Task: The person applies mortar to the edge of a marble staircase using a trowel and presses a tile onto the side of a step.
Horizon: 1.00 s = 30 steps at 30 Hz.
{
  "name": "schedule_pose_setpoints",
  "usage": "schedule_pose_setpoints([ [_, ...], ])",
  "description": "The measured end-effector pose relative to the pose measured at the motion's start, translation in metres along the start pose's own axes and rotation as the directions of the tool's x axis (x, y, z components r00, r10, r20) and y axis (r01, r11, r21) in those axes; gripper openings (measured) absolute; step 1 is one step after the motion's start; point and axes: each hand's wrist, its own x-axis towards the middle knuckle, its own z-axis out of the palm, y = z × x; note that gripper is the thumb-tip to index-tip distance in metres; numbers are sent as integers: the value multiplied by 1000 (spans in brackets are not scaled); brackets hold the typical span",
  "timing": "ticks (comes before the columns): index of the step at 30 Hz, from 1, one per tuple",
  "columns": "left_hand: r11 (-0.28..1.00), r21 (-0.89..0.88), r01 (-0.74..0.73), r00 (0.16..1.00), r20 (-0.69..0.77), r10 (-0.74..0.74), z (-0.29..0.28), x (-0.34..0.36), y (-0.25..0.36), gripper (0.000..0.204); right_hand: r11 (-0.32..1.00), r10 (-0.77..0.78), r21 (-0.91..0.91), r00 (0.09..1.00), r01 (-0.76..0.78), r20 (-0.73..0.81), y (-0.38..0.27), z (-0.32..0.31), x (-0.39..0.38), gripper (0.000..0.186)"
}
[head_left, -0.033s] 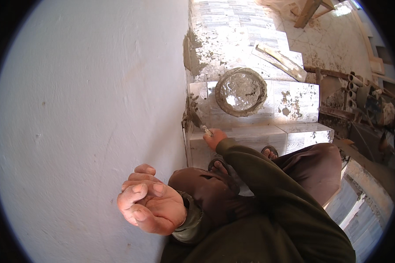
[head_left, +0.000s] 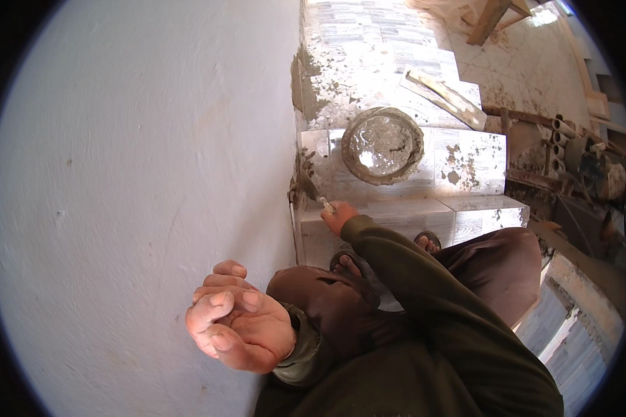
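My right hand (head_left: pixel 339 218) grips the pale handle of a small trowel (head_left: pixel 309 186). Its dark blade points up and left, at the corner where the white wall (head_left: pixel 146 174) meets the tiled step (head_left: pixel 389 212). Wet grey mortar smears lie around that corner. A round, mortar-crusted bucket (head_left: pixel 348 161) holding a wet grey mix stands on the step just beyond the trowel. My left hand (head_left: pixel 247 320) is raised in front of the wall at lower left, palm up, its fingers loosely curled with nothing in them.
A mortar-smeared board (head_left: pixel 445 99) lies across the higher step at the right. Dirty pipes (head_left: pixel 558 146) and clutter fill the far right side, below a wooden stand (head_left: pixel 489 22). Mortar splashes dot the steps. My sandalled feet (head_left: pixel 348 264) are close to the step.
My right forearm and the trowel have shifted very slightly away from me, along the wall's base. My left hand and everything else look the same.
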Motion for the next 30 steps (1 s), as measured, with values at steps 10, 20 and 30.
schedule_pose_setpoints([
  [10,1000,-3,-2,1000,25,2,-8,0,-1,36,997,-8,82,1000,7,18,-19,42,-35,31],
  [20,999,-35,2,1000,19,-1,-2,-3,2,36,986,-100,132,995,98,8,-46,31,-62,30],
  [30,999,36,18,995,-104,-14,7,-2,3,31,966,13,258,995,13,-98,6,11,-25,31],
])
